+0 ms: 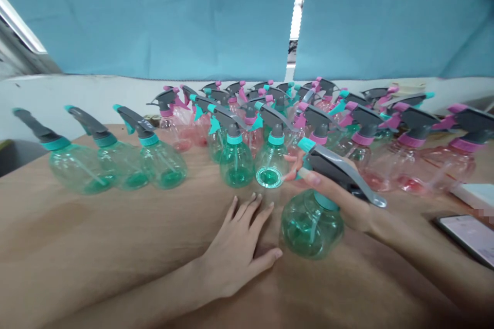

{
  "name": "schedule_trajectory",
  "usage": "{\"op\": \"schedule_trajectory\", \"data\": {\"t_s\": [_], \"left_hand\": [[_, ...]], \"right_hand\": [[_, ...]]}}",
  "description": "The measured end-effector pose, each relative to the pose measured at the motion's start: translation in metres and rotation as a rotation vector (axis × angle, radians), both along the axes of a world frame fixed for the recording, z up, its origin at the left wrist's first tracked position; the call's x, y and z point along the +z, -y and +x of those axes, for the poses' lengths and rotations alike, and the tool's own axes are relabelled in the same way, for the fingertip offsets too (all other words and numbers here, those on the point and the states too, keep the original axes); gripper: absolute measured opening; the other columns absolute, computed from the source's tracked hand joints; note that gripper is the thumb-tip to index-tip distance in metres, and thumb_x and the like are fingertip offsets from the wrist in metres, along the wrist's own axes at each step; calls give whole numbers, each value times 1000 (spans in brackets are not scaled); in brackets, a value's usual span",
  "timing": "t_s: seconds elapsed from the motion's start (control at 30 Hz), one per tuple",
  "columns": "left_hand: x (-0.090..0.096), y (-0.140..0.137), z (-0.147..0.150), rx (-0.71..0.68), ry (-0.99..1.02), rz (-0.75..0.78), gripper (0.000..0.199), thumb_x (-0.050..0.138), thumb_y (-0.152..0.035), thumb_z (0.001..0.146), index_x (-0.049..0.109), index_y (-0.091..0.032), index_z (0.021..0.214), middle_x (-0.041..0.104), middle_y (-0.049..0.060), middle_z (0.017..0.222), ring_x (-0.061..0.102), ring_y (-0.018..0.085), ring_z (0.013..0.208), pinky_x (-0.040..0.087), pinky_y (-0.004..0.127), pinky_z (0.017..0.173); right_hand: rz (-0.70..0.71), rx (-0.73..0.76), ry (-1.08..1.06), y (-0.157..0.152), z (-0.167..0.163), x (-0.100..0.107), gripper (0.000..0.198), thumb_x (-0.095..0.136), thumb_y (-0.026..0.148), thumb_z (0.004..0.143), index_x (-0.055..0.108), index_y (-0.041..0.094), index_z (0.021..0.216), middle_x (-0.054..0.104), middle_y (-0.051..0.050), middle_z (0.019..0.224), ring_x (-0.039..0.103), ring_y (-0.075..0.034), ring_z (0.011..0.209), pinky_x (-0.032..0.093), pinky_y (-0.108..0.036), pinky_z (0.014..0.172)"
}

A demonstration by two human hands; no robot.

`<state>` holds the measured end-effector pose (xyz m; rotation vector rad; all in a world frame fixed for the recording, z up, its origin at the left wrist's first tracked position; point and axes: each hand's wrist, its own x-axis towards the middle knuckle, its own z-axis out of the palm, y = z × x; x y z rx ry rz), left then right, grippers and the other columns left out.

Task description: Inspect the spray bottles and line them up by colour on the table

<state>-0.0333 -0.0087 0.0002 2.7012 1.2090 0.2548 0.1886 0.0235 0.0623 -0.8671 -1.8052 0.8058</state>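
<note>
Right hand [339,193] grasps the green spray bottle [312,223] by its trigger head; left hand [237,247] rests released, flat on the bench [96,247]; better steady the bottle's base.

Held spray bottle [312,221] sits near the table's [96,267] front edge, right of centre, right hand [339,195] on its trigger head, left hand [239,252] flat on the table just left of it. Three bottles [119,159] line up toward the left edge; a dense cluster of bottles [309,118] fills the back, centre to right edge. Phone [469,236] lies near the right edge.
</note>
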Motion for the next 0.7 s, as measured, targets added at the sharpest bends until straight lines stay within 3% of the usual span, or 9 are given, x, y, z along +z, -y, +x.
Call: {"op": "schedule_trajectory", "data": {"t_s": [0.23,0.4,0.7], "left_hand": [[1,0,0,-15,-7,35,65,46,-54,94,33,-15,143,37,17,147,27,31,139,20,57,111],[0,-2,1,-12,9,27,62,46,-54,94,36,-16,142,39,17,146,28,31,138,20,56,111],[2,-2,2,-9,2,16,60,47,-53,94,40,-15,140,39,16,146,28,31,139,20,56,111]], "right_hand": [[-59,0,-10,5,-3,4,28,53,49,88,61,23,79,56,1,66,59,-15,66,51,-31,62],[-86,19,-17,3,-2,4,23,54,48,87,62,27,84,57,1,65,61,-18,69,52,-35,67],[-201,65,-78,1,-4,-3,25,59,44,85,59,30,106,68,-2,105,65,-19,76,53,-37,72]]}}
